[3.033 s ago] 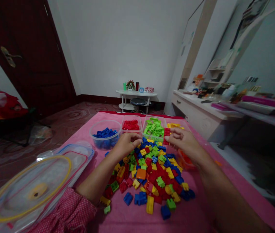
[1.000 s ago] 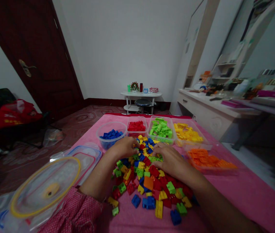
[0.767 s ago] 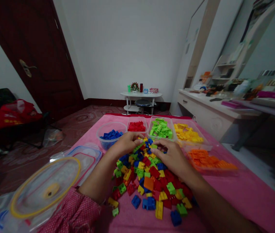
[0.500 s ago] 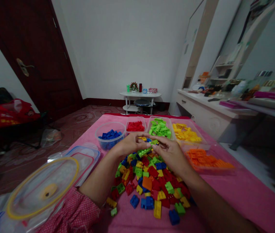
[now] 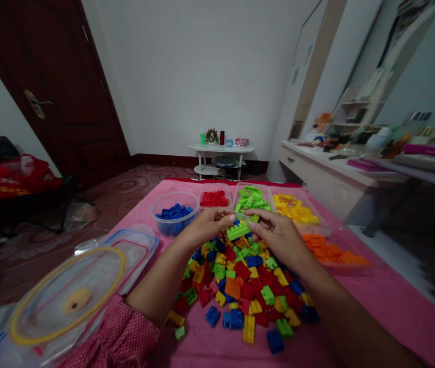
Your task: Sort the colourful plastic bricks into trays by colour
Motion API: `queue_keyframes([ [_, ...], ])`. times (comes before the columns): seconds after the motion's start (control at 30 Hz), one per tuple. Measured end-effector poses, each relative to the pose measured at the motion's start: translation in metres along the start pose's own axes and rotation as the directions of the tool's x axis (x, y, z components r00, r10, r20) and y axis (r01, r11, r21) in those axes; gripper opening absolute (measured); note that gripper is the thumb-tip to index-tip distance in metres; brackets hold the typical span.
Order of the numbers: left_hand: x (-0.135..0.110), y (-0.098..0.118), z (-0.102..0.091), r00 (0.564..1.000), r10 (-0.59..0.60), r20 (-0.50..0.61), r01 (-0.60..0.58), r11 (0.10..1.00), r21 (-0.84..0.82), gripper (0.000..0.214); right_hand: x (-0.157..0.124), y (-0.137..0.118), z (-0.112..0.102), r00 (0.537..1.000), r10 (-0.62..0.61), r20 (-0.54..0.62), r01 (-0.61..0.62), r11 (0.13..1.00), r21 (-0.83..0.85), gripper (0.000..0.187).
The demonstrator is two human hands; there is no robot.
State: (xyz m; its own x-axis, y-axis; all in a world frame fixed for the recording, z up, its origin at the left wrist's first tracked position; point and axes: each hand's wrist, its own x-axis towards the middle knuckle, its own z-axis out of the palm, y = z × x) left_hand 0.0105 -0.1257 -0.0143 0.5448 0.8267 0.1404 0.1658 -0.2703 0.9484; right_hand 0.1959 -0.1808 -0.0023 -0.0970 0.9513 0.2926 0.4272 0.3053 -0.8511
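Note:
A long green building brick [image 5: 237, 231] is held up between my two hands, just above the middle of the loose brick pile [image 5: 236, 276]. My left hand [image 5: 211, 225] is closed at the brick's left end, its thumb along the far edge; its other fingertips are hidden. My right hand [image 5: 276, 232] pinches a small green brick [image 5: 254, 218] between thumb and index finger, with its fingertips against the long brick's right end. I cannot tell whether the two green bricks are joined.
Behind the pile stand a round tub of blue bricks [image 5: 175, 220] and trays of red bricks [image 5: 215, 198], green bricks [image 5: 253, 199] and yellow bricks [image 5: 294, 209]. Orange bricks [image 5: 332, 251] fill a tray at right. Clear lids [image 5: 67, 296] lie at left on the pink cloth [image 5: 198, 347].
My hands have moved apart slightly, the right one to the right. The long green brick has shifted right and a little up, and turned more level.

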Motion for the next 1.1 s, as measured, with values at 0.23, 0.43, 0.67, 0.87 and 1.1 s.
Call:
queue_keyframes([
  [0.23,0.001,-0.008,0.009,0.998,0.041,-0.051,-0.019,0.927,0.373,0.031,0.007,0.018,-0.036,0.980,0.168,0.104,-0.164,0.985,-0.049,0.031],
  [0.43,0.002,-0.022,0.022,0.997,0.052,-0.054,-0.009,0.804,0.595,0.029,0.016,0.022,-0.039,0.995,0.100,0.006,-0.096,0.967,-0.237,0.031],
  [0.67,0.004,-0.030,0.024,0.999,0.009,-0.032,0.015,0.741,0.672,0.028,0.061,0.022,-0.047,0.981,0.103,0.163,0.010,0.815,-0.579,0.021],
  [0.87,0.000,-0.024,0.024,1.000,0.000,-0.025,0.017,0.720,0.694,0.030,0.107,0.029,-0.059,0.982,-0.144,-0.121,0.000,0.646,-0.764,0.033],
  [1.1,0.003,-0.028,0.022,0.999,-0.033,-0.031,0.045,0.728,0.685,0.031,0.083,0.029,-0.030,0.938,-0.272,-0.214,0.115,0.828,-0.549,0.026],
])
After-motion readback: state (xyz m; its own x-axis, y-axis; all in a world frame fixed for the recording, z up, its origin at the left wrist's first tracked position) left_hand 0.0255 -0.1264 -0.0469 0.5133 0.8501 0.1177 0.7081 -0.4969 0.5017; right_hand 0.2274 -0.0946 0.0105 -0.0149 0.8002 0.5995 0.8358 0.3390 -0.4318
